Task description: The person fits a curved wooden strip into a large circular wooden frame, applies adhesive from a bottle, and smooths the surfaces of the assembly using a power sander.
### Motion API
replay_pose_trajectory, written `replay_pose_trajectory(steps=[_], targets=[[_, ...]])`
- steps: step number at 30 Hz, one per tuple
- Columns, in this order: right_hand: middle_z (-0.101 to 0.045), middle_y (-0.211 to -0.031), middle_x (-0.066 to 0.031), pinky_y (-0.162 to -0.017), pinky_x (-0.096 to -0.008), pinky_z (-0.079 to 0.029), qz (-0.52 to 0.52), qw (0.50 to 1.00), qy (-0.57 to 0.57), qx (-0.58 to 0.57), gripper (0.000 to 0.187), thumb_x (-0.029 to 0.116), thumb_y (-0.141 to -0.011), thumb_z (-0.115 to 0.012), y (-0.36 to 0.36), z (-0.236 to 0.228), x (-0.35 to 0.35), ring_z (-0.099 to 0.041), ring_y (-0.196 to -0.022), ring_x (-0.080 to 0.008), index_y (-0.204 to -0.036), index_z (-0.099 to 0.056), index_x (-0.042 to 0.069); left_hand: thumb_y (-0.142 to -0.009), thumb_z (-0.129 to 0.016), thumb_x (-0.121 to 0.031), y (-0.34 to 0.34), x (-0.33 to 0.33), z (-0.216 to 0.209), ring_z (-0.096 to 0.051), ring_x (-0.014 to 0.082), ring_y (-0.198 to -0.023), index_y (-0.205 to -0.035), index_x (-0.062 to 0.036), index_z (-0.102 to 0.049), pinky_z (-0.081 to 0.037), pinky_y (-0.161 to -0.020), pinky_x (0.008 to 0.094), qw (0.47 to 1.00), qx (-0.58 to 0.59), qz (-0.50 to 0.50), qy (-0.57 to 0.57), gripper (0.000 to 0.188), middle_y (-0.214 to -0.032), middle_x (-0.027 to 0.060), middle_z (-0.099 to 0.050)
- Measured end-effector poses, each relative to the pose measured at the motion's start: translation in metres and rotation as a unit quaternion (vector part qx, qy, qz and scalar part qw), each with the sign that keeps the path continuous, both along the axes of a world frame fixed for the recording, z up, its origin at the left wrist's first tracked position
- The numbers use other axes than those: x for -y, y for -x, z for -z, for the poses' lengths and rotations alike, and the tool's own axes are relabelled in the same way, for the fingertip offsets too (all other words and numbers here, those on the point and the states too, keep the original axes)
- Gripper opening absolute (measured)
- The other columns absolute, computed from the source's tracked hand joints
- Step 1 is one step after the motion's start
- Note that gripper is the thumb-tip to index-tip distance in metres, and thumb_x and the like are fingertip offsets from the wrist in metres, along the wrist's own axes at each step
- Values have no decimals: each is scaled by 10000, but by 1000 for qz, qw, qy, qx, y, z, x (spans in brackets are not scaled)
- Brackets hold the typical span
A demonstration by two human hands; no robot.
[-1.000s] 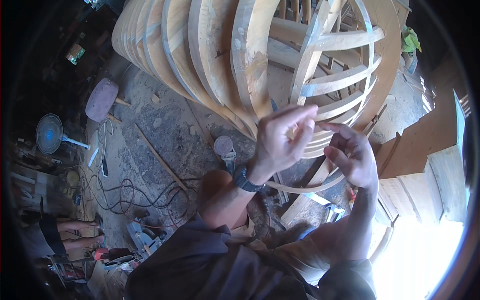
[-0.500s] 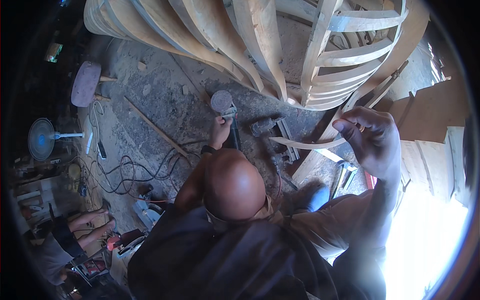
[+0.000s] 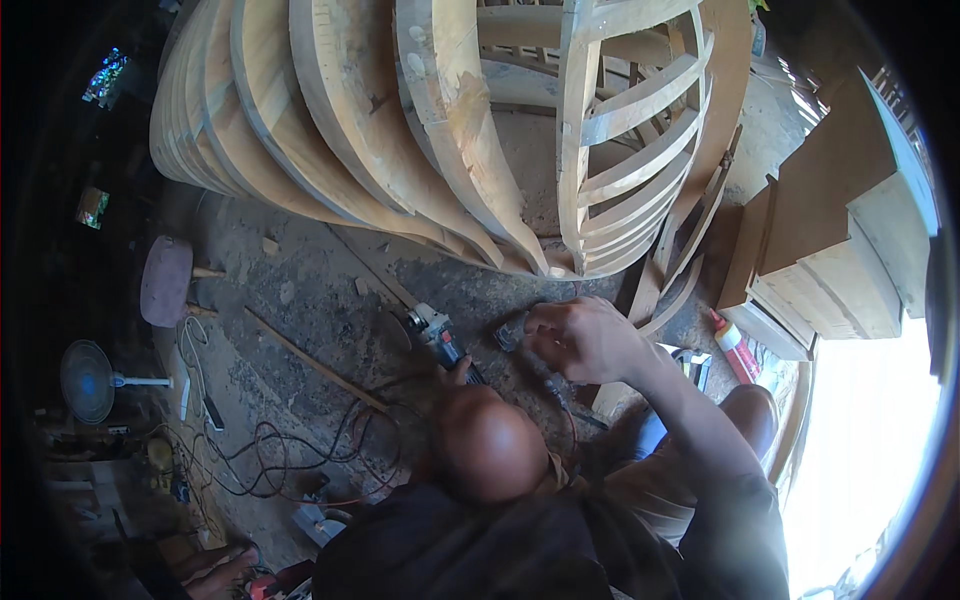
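Note:
My left hand (image 3: 457, 372) is closed round the body of an angle grinder (image 3: 438, 328), whose head and round disc point away from me over the floor. Only part of that hand shows. To its right hangs my right hand (image 3: 588, 340), fingers bent and pressed together; whatever they may hold is hidden. Just beyond and beneath those fingers lies a dark power tool (image 3: 508, 334), mostly covered by the hand, with a reddish hose or cord running from it towards me.
A large curved wooden rib frame (image 3: 445, 150) fills the far side. Plywood boxes (image 3: 830, 290) and a red-and-white squeeze bottle (image 3: 737, 350) stand right. Left are a stool (image 3: 165, 281), a fan (image 3: 88, 380), tangled cables (image 3: 270, 460), a wooden stick (image 3: 310, 355) and another person's feet (image 3: 225, 575).
My right hand has come down and left from its raised place, to above the dark power tool. The grinder has turned, its disc now edge-on. The view has shifted, with more of the rib frame showing.

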State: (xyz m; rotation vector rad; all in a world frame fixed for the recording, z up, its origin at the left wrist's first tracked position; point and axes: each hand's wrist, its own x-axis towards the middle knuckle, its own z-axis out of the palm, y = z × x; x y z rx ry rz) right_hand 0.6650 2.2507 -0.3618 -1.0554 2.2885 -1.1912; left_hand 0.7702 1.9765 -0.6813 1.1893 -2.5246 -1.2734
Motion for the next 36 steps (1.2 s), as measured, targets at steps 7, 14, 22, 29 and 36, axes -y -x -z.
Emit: replay_pose_trajectory(steps=[7,14,22,29,36], targets=[[-696,-926,-215,-825,-459,-526,-9,998,45,45,268,203,-892,-610,10,56,81,-676,-902,-385,-1084,-650,20,-841,-761,-292,23,42,-115,-628,269,-1041,-1253,59,-530,-490,-906,386,949,-285,-86,-105,588,-1162,158,-637],[-577,-1214,-289,-983,-408,-467,3,966,239,100,749,402,-843,-728,-2,21,156,-590,-1147,-413,-1357,-408,-39,-862,-733,-269,1,96,-231,-611,207,-1053,-1307,22,-511,-483,-921,369,917,-333,48,-213,577,-1170,117,-629],[-523,-1231,-137,-1047,-378,-397,19,817,514,261,942,131,-668,-866,-29,-26,155,-506,-1197,-212,-1390,-276,-8,-737,-803,-303,-10,45,-342,-629,193,-1070,-1231,3,-586,-477,-946,358,893,-230,364,-134,621,-1148,77,-660],[-523,-1234,-159,-998,-374,-446,174,750,609,191,928,70,-674,-828,-31,-37,108,-555,-1138,-221,-1390,-241,-7,-670,-840,-293,14,-37,-370,-650,209,-1016,-1196,-10,-588,-505,-888,384,901,-182,394,-9,648,-1088,101,-669],[-564,-1113,-132,-898,-332,-479,260,728,608,182,822,320,-688,-900,-27,-52,67,-577,-1007,-187,-1227,-379,-16,-636,-825,-314,25,-69,-383,-651,208,-963,-1230,-13,-542,-515,-856,352,894,-136,425,-35,723,-1026,85,-664]])
